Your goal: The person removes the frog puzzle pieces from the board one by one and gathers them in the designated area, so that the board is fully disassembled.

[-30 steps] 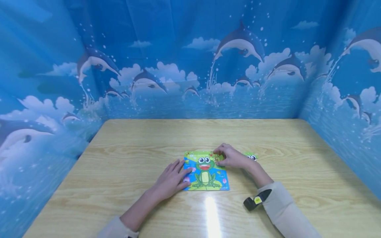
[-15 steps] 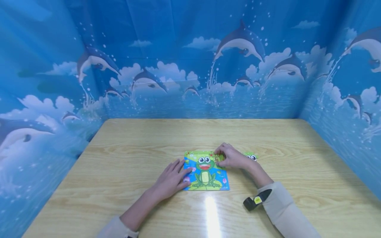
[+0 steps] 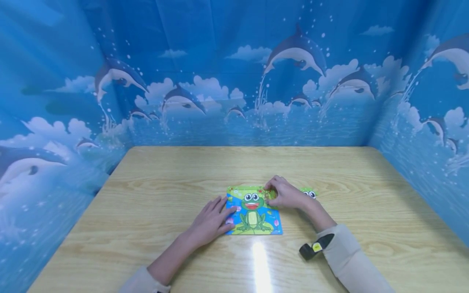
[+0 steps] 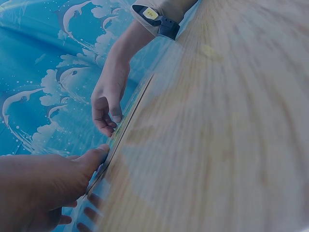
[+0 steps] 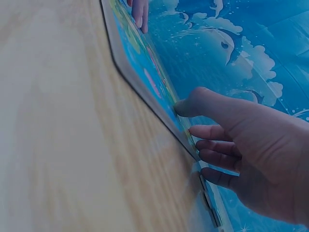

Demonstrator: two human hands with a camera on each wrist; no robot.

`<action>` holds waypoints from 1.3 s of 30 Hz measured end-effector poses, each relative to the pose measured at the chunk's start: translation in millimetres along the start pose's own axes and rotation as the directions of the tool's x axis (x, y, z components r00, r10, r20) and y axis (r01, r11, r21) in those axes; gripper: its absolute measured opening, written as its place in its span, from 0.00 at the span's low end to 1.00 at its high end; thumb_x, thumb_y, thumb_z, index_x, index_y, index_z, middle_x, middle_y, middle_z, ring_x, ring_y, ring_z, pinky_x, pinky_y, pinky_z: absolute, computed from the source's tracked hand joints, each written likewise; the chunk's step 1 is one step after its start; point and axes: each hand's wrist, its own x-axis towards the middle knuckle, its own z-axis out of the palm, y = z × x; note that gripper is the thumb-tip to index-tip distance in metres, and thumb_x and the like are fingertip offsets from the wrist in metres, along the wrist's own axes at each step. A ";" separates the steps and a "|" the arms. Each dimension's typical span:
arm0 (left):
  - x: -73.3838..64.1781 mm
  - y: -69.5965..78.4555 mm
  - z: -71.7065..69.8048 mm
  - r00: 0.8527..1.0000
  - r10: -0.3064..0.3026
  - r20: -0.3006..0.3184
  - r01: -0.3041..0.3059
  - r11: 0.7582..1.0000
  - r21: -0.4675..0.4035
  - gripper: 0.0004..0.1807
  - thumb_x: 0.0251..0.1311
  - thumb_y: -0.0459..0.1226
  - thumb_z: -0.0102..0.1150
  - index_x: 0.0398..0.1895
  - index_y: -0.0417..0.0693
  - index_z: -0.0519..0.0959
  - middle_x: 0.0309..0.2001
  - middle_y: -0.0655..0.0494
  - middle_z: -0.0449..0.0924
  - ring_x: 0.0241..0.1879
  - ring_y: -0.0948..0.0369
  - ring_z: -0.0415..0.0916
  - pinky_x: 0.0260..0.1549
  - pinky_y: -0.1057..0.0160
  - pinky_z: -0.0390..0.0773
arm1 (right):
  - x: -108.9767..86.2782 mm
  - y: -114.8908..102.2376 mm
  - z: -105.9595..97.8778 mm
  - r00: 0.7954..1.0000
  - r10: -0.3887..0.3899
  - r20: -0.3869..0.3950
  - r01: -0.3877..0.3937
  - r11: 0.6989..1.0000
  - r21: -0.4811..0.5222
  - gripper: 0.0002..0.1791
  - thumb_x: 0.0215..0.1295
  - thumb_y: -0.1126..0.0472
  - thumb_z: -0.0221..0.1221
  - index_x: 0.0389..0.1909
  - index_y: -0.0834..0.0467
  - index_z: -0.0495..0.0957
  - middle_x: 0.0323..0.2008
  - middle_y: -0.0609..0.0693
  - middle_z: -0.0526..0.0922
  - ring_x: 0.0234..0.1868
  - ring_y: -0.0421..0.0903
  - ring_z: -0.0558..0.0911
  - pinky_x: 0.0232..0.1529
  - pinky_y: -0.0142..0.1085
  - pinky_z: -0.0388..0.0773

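A flat frog jigsaw puzzle [image 3: 253, 217] in a blue and green tray lies mid-table. My left hand [image 3: 208, 221] rests with spread fingers on its left edge; in the left wrist view, the thumb [image 4: 99, 154] lies along the near rim. At the puzzle's upper right corner, my right hand [image 3: 287, 194] has thumb and fingers curved around a small green puzzle piece [image 3: 270, 195], mostly hidden by the fingers. The right wrist view shows the right thumb [image 5: 190, 107] touching the board [image 5: 140, 67] with the other fingers bent along its side.
Another green item with frog eyes [image 3: 309, 192] lies right of the puzzle, partly behind my right forearm. The wooden table [image 3: 176, 171] is enclosed by a blue dolphin curtain [image 3: 220, 81]. A black strap device [image 3: 311, 249] sits on my right wrist.
The right fingers have shifted very slightly at the puzzle's upper right corner, where the gold-speckled patch now looks greener. My left hand stays put.
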 end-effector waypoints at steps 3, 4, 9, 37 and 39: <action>0.2 0.1 0.2 1.000 0.003 -0.005 -0.003 1.000 0.002 0.28 0.64 0.54 0.46 0.65 0.56 0.64 0.68 0.40 0.50 0.66 0.43 0.45 0.61 0.43 0.50 | 0.2 -0.4 0.2 1.000 -0.001 -0.002 0.001 1.000 -0.015 0.23 0.47 0.55 0.66 0.43 0.60 0.74 0.40 0.47 0.69 0.42 0.44 0.69 0.46 0.39 0.72; 0.2 0.1 0.3 1.000 0.003 -0.006 -0.003 1.000 0.004 0.28 0.64 0.54 0.46 0.65 0.56 0.64 0.68 0.40 0.50 0.66 0.43 0.45 0.61 0.43 0.50 | 0.3 -0.8 0.3 1.000 -0.003 -0.005 0.003 1.000 -0.016 0.23 0.47 0.55 0.66 0.43 0.60 0.74 0.40 0.47 0.69 0.42 0.44 0.68 0.46 0.39 0.71; -0.2 0.5 0.4 1.000 0.012 -0.016 -0.011 1.000 0.012 0.28 0.64 0.53 0.46 0.65 0.55 0.65 0.68 0.39 0.51 0.66 0.42 0.46 0.60 0.43 0.51 | 1.2 1.0 2.5 1.000 -0.021 -0.018 0.021 0.999 -0.026 0.21 0.46 0.56 0.66 0.41 0.60 0.74 0.39 0.47 0.68 0.41 0.44 0.68 0.44 0.38 0.71; -0.7 1.3 -0.7 1.000 0.010 -0.012 -0.010 1.000 0.012 0.28 0.64 0.53 0.47 0.65 0.54 0.65 0.68 0.39 0.50 0.66 0.42 0.45 0.61 0.43 0.50 | -0.5 0.7 -1.6 0.999 -0.032 -0.025 0.029 0.996 -0.086 0.22 0.48 0.52 0.66 0.40 0.59 0.73 0.39 0.47 0.69 0.40 0.44 0.68 0.44 0.39 0.72; -0.8 1.2 -0.7 1.000 0.014 -0.015 -0.013 1.000 0.015 0.28 0.64 0.53 0.46 0.65 0.54 0.65 0.68 0.39 0.50 0.66 0.42 0.45 0.61 0.43 0.50 | -0.4 1.2 -1.4 0.999 -0.031 -0.025 0.029 0.996 -0.079 0.22 0.48 0.52 0.66 0.40 0.60 0.73 0.39 0.47 0.69 0.40 0.44 0.68 0.44 0.39 0.72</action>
